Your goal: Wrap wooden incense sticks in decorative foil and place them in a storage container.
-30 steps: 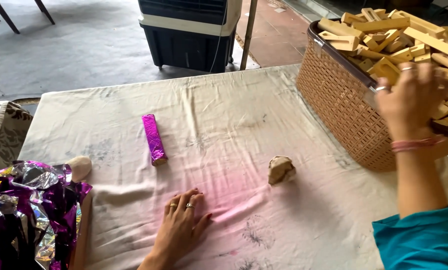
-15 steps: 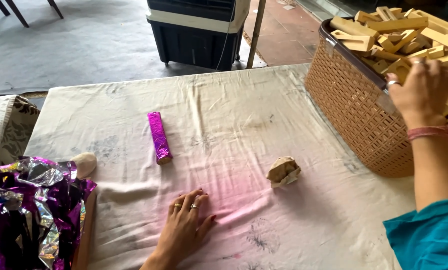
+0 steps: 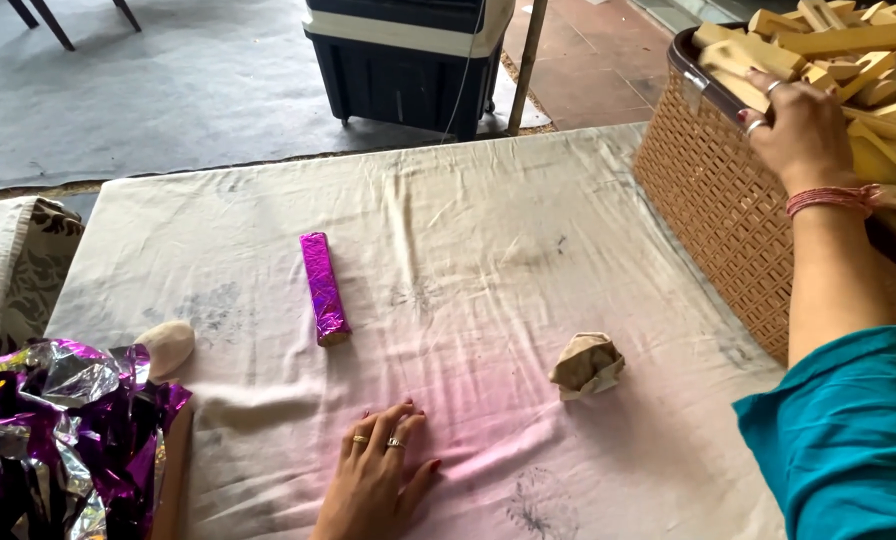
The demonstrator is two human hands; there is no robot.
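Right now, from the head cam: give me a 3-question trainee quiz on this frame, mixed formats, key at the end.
1. True or false: the left hand lies flat on the cloth-covered table and holds nothing.
2. Multiple choice: where is the right hand?
A. on the crumpled paper ball
B. in the woven basket, on the wooden blocks
C. on the purple foil heap
3. Fill in: the single wrapped block on the table is covered in ___ foil.

Key
1. True.
2. B. Whether the fingers have closed on a block cannot be told.
3. Purple.
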